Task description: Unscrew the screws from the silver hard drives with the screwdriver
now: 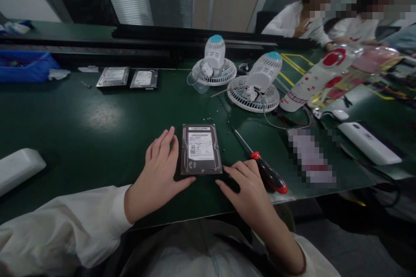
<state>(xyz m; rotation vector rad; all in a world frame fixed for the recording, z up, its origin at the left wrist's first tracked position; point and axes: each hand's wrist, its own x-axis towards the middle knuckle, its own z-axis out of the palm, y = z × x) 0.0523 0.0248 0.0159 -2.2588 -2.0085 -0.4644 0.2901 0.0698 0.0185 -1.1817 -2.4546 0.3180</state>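
Observation:
A hard drive (200, 149) with a white label lies flat on the green table in front of me. My left hand (161, 162) is beside its left edge, fingers stretched out and thumb reaching toward the near left corner. At the near right corner is my right hand (245, 184), thumb and forefinger apart, the fingertips close to or touching the drive's edge. Neither hand grips anything. Just right of my right hand lies a screwdriver (268, 171) with a black and red handle, its shaft pointing away to the left. Several tiny screws (209, 118) are scattered behind and right of the drive.
Two more hard drives (113, 77) lie at the back left, near a blue bin (27, 67). White fans (214, 65) and a white bottle (308, 82) stand behind. Cables and a white power bank-like block (368, 143) lie right. Other people (292, 21) sit at the far right.

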